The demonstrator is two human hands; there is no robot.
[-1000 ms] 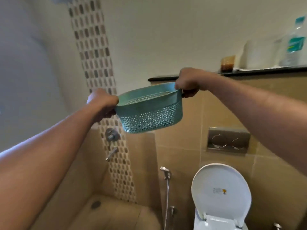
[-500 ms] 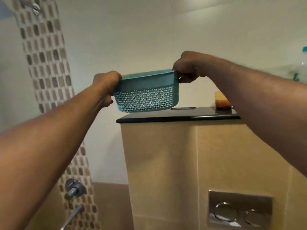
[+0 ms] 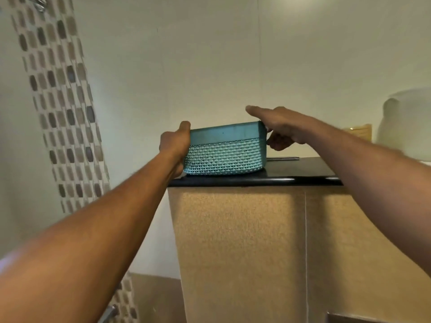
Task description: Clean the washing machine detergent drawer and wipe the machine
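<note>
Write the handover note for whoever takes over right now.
Left hand: grips the left end of the teal basket.
Right hand: fingers stretched out at the basket's right end, no grip.
Basket: sits on the black ledge, at its left end.
Done: basket set on the ledge.
Left: let go of it. The washing machine and detergent drawer are out of view, so cleaning and wiping cannot be judged done.

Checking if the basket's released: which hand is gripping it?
The left hand, curled round the left end of the teal basket, thumb over the rim. The right hand has fingers stretched straight above the other end.
</note>
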